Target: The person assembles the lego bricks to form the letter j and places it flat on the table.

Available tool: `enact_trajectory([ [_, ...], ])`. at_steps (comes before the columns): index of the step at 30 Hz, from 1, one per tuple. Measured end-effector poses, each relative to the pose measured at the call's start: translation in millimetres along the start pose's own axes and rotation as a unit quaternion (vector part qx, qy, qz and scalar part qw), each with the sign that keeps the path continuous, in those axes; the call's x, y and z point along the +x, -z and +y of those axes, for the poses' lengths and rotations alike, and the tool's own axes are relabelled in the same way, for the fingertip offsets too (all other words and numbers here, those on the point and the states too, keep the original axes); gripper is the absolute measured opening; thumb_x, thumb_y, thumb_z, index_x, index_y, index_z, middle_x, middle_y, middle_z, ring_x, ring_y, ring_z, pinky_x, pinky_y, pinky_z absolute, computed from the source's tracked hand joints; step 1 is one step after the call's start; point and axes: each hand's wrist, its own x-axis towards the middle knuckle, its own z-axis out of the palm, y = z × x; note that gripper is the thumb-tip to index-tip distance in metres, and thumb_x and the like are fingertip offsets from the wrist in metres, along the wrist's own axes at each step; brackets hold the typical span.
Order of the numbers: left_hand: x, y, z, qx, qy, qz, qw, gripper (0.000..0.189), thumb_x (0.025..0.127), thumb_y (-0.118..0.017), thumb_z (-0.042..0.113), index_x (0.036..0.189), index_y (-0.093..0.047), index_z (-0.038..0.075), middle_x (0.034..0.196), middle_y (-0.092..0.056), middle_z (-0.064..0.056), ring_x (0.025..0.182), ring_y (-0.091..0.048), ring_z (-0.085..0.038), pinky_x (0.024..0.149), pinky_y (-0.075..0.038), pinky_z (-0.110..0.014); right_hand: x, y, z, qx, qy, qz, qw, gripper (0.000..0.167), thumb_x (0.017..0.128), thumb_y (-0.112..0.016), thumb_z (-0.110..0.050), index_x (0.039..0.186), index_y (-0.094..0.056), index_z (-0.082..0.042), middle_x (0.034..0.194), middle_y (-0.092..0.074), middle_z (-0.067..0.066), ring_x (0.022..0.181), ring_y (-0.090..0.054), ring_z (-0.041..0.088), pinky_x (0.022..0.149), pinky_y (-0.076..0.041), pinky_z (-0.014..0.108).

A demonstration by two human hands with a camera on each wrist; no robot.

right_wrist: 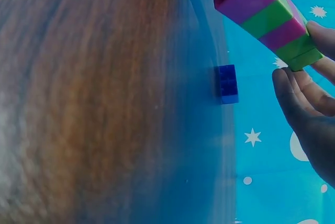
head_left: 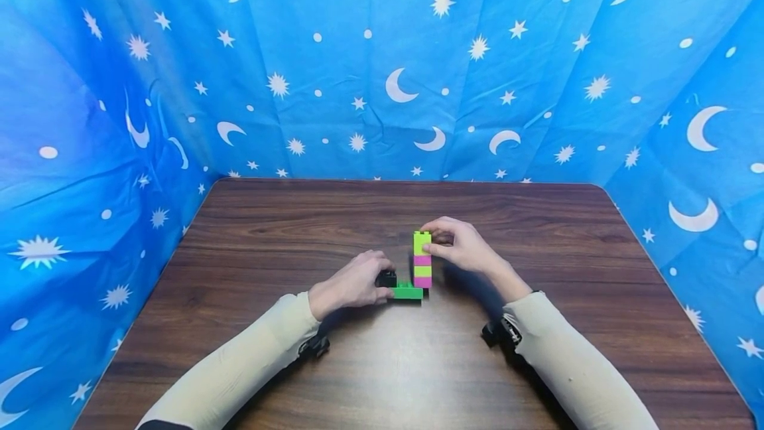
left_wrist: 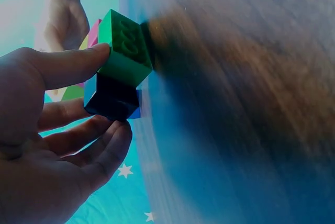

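Note:
My left hand [head_left: 355,281] pinches a joined pair of toy building bricks: a green brick [head_left: 408,292] and a black brick [head_left: 389,279]. In the left wrist view the thumb presses the green brick [left_wrist: 125,46], and the fingertips lie against the black brick [left_wrist: 111,98]. At the green brick's right end rises an upright tower of lime and pink bricks [head_left: 422,261]. Its lime top is pinched between thumb and fingers of my right hand [head_left: 465,244]. The right wrist view shows the tower's striped side [right_wrist: 267,17], with the green brick at its lower end.
A blue brick [right_wrist: 227,84] lies on the table beyond the tower in the right wrist view. The dark wooden table [head_left: 286,217] meets a blue curtain [head_left: 358,118] with white moons and stars at the back and both sides.

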Motion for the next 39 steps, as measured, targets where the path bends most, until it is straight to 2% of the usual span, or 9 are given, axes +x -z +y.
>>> enact_trajectory([
  [6, -4.0, -0.1, 5.0, 0.009, -0.007, -0.005, 0.9999, 0.043, 0.081, -0.079, 0.033, 0.113, -0.07, 0.006, 0.1, -0.065, -0.003, 0.093, -0.06, -0.018, 0.084, -0.051, -0.034, 0.5, -2.4, 5.8, -0.02, -0.003, -0.007, 0.9998, 0.031, 0.087, -0.074, -0.013, 0.116, -0.067, -0.003, 0.108, -0.065, 0.01, 0.1, -0.067, 0.024, 0.086, -0.055, 0.036],
  [11, -6.3, -0.4, 7.5, 0.006, 0.005, -0.023, 0.9997, 0.043, 0.082, -0.077, 0.035, 0.114, -0.07, 0.007, 0.099, -0.065, -0.002, 0.091, -0.059, -0.017, 0.082, -0.051, -0.032, 0.7, -3.6, 5.3, -0.031, 0.0, -0.012, 0.9995, 0.031, 0.086, -0.074, -0.013, 0.115, -0.068, -0.004, 0.109, -0.065, 0.01, 0.1, -0.067, 0.024, 0.087, -0.055, 0.038],
  [26, -9.5, 3.3, 11.9, -0.009, 0.03, -0.083, 0.996, 0.047, 0.084, -0.076, 0.035, 0.121, -0.067, 0.007, 0.116, -0.066, -0.006, 0.109, -0.061, -0.022, 0.098, -0.047, -0.036, -1.4, -6.4, 3.3, -0.092, -0.027, -0.055, 0.9939, 0.032, 0.088, -0.073, -0.024, 0.115, -0.069, -0.006, 0.109, -0.066, 0.008, 0.096, -0.066, 0.022, 0.084, -0.054, 0.04],
  [28, -9.4, 3.7, 11.8, -0.012, 0.031, -0.087, 0.9957, 0.046, 0.083, -0.076, 0.034, 0.12, -0.068, 0.008, 0.112, -0.067, -0.004, 0.103, -0.061, -0.019, 0.094, -0.048, -0.034, -1.5, -6.3, 2.4, -0.098, -0.032, -0.061, 0.9928, 0.033, 0.088, -0.073, -0.025, 0.115, -0.069, -0.006, 0.109, -0.067, 0.008, 0.096, -0.065, 0.022, 0.084, -0.054, 0.041],
  [30, -9.5, 3.8, 11.4, -0.015, 0.026, -0.091, 0.9954, 0.041, 0.083, -0.076, 0.034, 0.115, -0.07, 0.008, 0.104, -0.066, -0.002, 0.091, -0.06, -0.015, 0.084, -0.05, -0.031, -1.3, -6.3, 1.6, -0.101, -0.037, -0.067, 0.992, 0.034, 0.088, -0.072, -0.026, 0.116, -0.069, -0.006, 0.11, -0.068, 0.008, 0.097, -0.065, 0.022, 0.084, -0.054, 0.041],
  [34, -9.6, 4.4, 11.0, -0.02, 0.008, -0.095, 0.9953, 0.022, 0.083, -0.076, 0.033, 0.089, -0.07, 0.013, 0.083, -0.06, 0.001, 0.07, -0.05, -0.008, 0.063, -0.044, -0.023, -0.4, -6.6, 3.0, -0.113, -0.044, -0.082, 0.9893, 0.035, 0.089, -0.072, -0.029, 0.116, -0.069, -0.006, 0.107, -0.069, 0.007, 0.093, -0.064, 0.019, 0.081, -0.054, 0.039],
  [37, -9.4, 5.5, 11.5, -0.022, -0.002, -0.098, 0.9949, 0.023, 0.084, -0.075, 0.034, 0.075, -0.062, 0.018, 0.074, -0.056, 0.003, 0.064, -0.046, -0.007, 0.057, -0.039, -0.022, 0.0, -6.7, 3.6, -0.122, -0.051, -0.093, 0.9869, 0.036, 0.089, -0.072, -0.03, 0.116, -0.069, -0.007, 0.105, -0.069, 0.005, 0.089, -0.063, 0.016, 0.077, -0.053, 0.035],
  [39, -9.3, 6.1, 12.2, -0.023, -0.003, -0.103, 0.9945, 0.025, 0.084, -0.075, 0.034, 0.071, -0.059, 0.019, 0.071, -0.054, 0.004, 0.062, -0.046, -0.007, 0.055, -0.039, -0.022, 0.1, -6.8, 3.9, -0.124, -0.056, -0.097, 0.9858, 0.036, 0.088, -0.072, -0.031, 0.116, -0.069, -0.007, 0.104, -0.068, 0.005, 0.088, -0.062, 0.015, 0.075, -0.052, 0.033],
])
